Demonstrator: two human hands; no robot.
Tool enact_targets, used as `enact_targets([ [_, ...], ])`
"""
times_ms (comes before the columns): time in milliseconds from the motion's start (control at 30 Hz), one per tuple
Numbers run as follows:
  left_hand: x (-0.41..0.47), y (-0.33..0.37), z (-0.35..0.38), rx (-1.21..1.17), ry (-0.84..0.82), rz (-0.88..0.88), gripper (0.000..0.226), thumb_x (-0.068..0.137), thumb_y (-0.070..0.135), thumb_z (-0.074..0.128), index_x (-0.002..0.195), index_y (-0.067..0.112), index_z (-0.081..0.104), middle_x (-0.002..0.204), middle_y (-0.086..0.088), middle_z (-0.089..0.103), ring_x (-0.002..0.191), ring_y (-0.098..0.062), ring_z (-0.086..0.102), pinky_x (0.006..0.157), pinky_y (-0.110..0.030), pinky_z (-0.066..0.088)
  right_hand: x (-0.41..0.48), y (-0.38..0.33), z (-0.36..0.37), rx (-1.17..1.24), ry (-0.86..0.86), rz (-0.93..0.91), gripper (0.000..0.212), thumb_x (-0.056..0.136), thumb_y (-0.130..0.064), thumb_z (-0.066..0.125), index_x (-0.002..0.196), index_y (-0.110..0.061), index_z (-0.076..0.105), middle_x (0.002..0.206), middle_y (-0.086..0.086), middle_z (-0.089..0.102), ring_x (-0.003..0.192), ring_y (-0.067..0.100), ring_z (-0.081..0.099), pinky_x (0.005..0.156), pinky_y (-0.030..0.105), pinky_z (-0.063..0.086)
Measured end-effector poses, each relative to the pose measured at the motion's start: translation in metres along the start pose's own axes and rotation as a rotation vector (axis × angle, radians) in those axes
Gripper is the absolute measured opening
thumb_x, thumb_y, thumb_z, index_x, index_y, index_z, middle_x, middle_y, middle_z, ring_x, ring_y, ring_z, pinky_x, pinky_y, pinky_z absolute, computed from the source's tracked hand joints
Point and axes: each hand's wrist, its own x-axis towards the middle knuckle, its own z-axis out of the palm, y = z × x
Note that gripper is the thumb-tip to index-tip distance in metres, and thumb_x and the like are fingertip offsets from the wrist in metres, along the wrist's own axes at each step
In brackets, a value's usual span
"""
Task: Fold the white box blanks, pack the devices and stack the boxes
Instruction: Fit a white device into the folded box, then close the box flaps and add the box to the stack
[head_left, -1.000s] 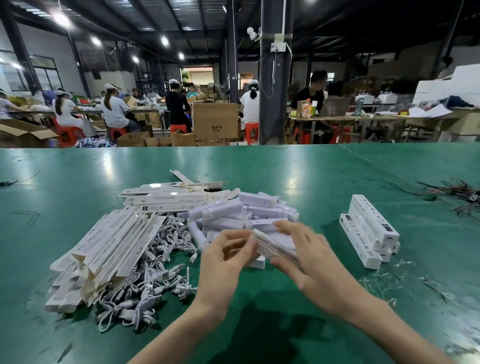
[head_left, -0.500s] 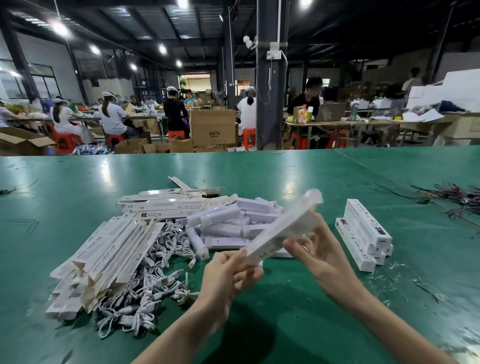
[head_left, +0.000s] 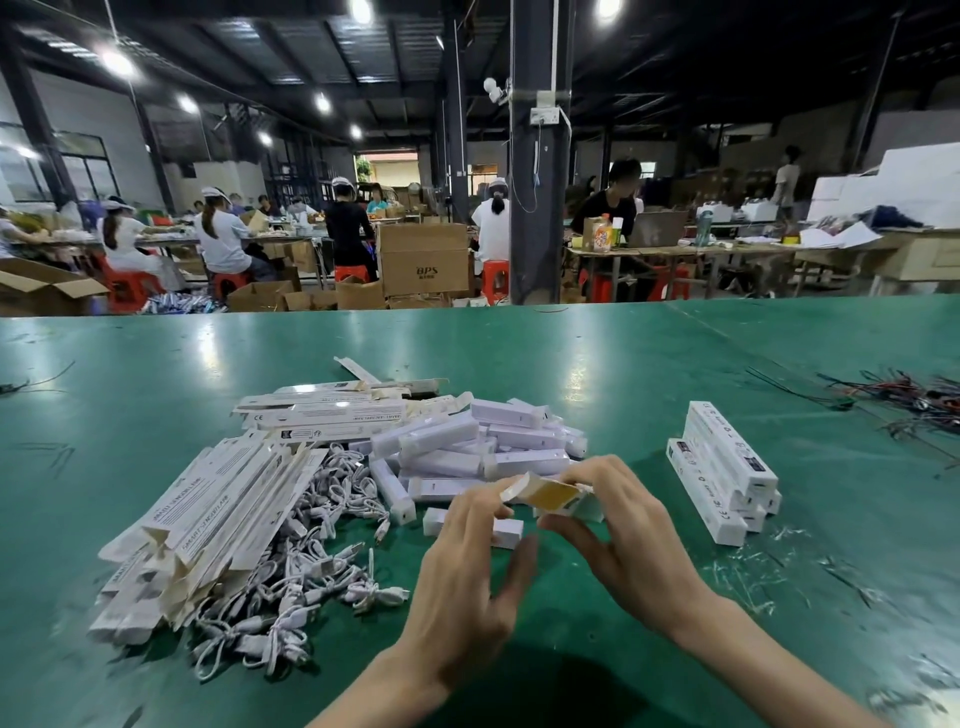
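My left hand (head_left: 467, 577) and my right hand (head_left: 618, 530) hold one white box blank (head_left: 545, 493) between them above the green table (head_left: 597, 364), its brown inside facing me. Flat box blanks (head_left: 218, 514) lie in a heap at the left. White cables (head_left: 322, 566) are tangled beside that heap. White devices (head_left: 467, 441) are piled just beyond my hands. Several closed boxes (head_left: 722, 473) are stacked at the right.
Loose coloured wires (head_left: 904, 395) lie at the far right of the table. Clear plastic scraps (head_left: 748, 566) are scattered near the stacked boxes. Beyond the table stand a dark pillar (head_left: 535, 208), cardboard cartons (head_left: 423, 260) and seated people at other benches.
The blank was held up long and tilted half a second ago. Now it sits lower between both hands, end-on toward me with its brown inside showing.
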Motion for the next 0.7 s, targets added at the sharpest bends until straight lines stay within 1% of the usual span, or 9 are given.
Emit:
enact_targets([
  [100, 0.007, -0.017, -0.001, 0.375, -0.033, 0.059, 0.032, 0.091, 0.019, 0.049, 0.122, 0.016, 0.050, 0.112, 0.000, 0.059, 0.102, -0.016, 0.053, 0.088, -0.027, 0.045, 0.001, 0.002, -0.001, -0.019, 0.026, 0.014, 0.032, 0.084, -0.026, 0.070, 0.103, -0.016, 0.047, 0.095, 0.002, 0.059, 0.084, 0.018, 0.056, 0.071, 0.030, 0.046],
  [167, 0.010, -0.032, -0.004, 0.574, -0.196, -0.088, 0.038, 0.093, 0.025, 0.047, 0.130, 0.018, 0.049, 0.127, 0.002, 0.053, 0.118, -0.018, 0.044, 0.098, -0.032, 0.034, 0.002, 0.003, -0.002, -0.009, 0.041, 0.040, 0.032, 0.087, -0.032, 0.065, 0.107, -0.017, 0.045, 0.098, 0.002, 0.060, 0.084, 0.019, 0.058, 0.073, 0.029, 0.046],
  [233, 0.006, -0.051, -0.006, 0.707, -0.367, -0.222, 0.042, 0.098, 0.038, 0.039, 0.139, 0.026, 0.038, 0.138, 0.008, 0.041, 0.131, -0.017, 0.030, 0.105, -0.035, 0.023, 0.002, 0.005, -0.002, 0.016, 0.070, 0.060, 0.036, 0.086, -0.033, 0.065, 0.111, -0.018, 0.044, 0.099, -0.002, 0.059, 0.085, 0.016, 0.057, 0.073, 0.026, 0.046],
  [300, 0.004, -0.064, -0.006, 0.783, -0.471, -0.268, 0.042, 0.100, 0.040, 0.036, 0.140, 0.027, 0.035, 0.140, 0.008, 0.038, 0.134, -0.019, 0.025, 0.106, -0.037, 0.022, 0.002, 0.006, -0.001, 0.031, 0.080, 0.038, 0.044, 0.084, -0.027, 0.070, 0.118, -0.020, 0.042, 0.101, -0.008, 0.057, 0.084, 0.015, 0.057, 0.074, 0.022, 0.045],
  [400, 0.009, -0.067, -0.009, 0.824, -0.496, -0.269, 0.034, 0.101, 0.033, 0.037, 0.135, 0.027, 0.042, 0.131, 0.004, 0.043, 0.127, -0.021, 0.031, 0.102, -0.034, 0.024, 0.000, 0.007, 0.000, 0.043, 0.057, -0.017, 0.068, 0.077, -0.016, 0.076, 0.131, -0.029, 0.037, 0.103, 0.001, 0.062, 0.081, 0.022, 0.060, 0.074, 0.026, 0.047],
  [467, 0.012, -0.065, -0.011, 0.728, -0.394, -0.205, 0.023, 0.101, 0.026, 0.039, 0.122, 0.026, 0.049, 0.119, 0.003, 0.045, 0.115, -0.020, 0.041, 0.097, -0.031, 0.031, 0.000, 0.009, 0.000, 0.053, 0.043, -0.032, 0.075, 0.076, -0.015, 0.077, 0.135, -0.034, 0.034, 0.103, -0.003, 0.060, 0.081, 0.022, 0.060, 0.076, 0.026, 0.047],
  [567, 0.022, -0.045, -0.021, 0.333, -0.009, -0.115, 0.013, 0.099, 0.013, 0.040, 0.104, 0.021, 0.049, 0.103, 0.010, 0.039, 0.087, -0.008, 0.046, 0.075, -0.026, 0.047, -0.001, 0.013, -0.002, 0.043, 0.016, -0.005, 0.069, 0.080, -0.020, 0.075, 0.135, -0.031, 0.036, 0.098, 0.004, 0.063, 0.081, 0.027, 0.063, 0.075, 0.034, 0.050],
  [633, 0.030, -0.031, -0.029, 0.212, 0.251, 0.028, 0.013, 0.100, 0.018, 0.039, 0.110, 0.016, 0.047, 0.106, 0.008, 0.040, 0.092, 0.002, 0.043, 0.077, -0.015, 0.045, -0.001, 0.015, -0.004, -0.012, 0.000, 0.031, 0.062, 0.080, -0.024, 0.072, 0.132, -0.027, 0.039, 0.093, 0.008, 0.064, 0.081, 0.030, 0.063, 0.073, 0.039, 0.051],
  [700, 0.031, -0.021, -0.032, 0.188, 0.325, 0.198, 0.020, 0.101, 0.021, 0.040, 0.116, 0.011, 0.049, 0.108, -0.001, 0.043, 0.100, 0.004, 0.039, 0.086, -0.009, 0.038, -0.001, 0.016, -0.004, -0.052, -0.004, 0.068, 0.062, 0.078, -0.021, 0.074, 0.130, -0.026, 0.039, 0.090, 0.007, 0.063, 0.080, 0.029, 0.061, 0.073, 0.038, 0.050],
])
